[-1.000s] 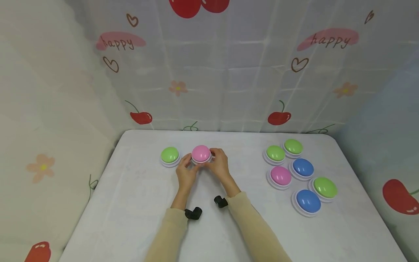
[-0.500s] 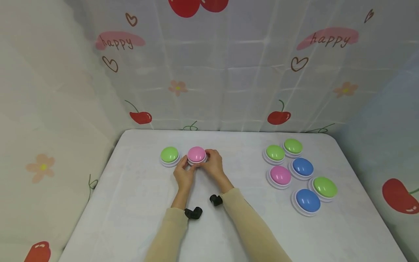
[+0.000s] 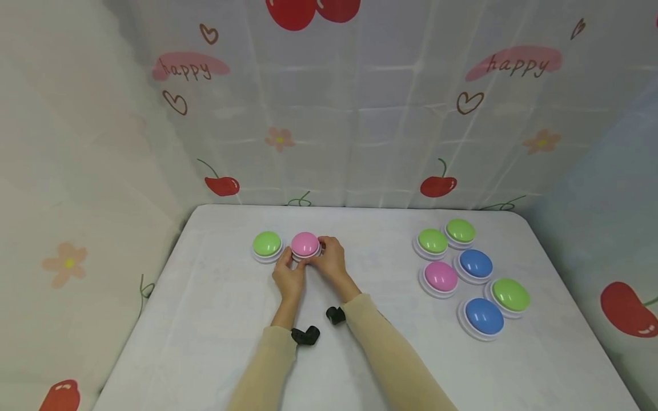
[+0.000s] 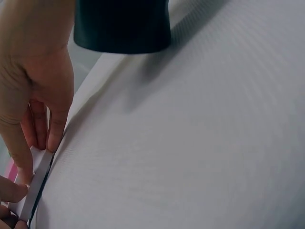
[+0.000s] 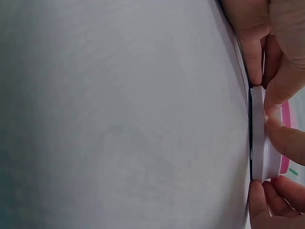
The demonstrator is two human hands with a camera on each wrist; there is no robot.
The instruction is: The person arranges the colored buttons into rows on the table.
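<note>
A pink domed push button (image 3: 305,244) with a round white base stands on the white table, just right of a green push button (image 3: 267,244). My left hand (image 3: 288,281) holds its near left side, and my right hand (image 3: 330,261) holds its right side. Both thumbs meet at the front of the white base. In the right wrist view, fingertips grip the white base (image 5: 258,138) from both sides, low against the cloth. The left wrist view has the right hand (image 4: 40,71) reaching down to the base, with left fingertips (image 4: 13,190) at the lower left.
At the right of the table (image 3: 216,354) several more push buttons sit in a loose group: green (image 3: 433,241), blue (image 3: 476,263) and another pink button (image 3: 441,276). Black wrist cameras (image 3: 305,335) hang inside the sleeves. A printed curtain (image 3: 349,114) stands behind the table's back edge.
Both hands have moved the pink button a short way left, nearer to the green button. The green button and the group at the right have stayed put.
</note>
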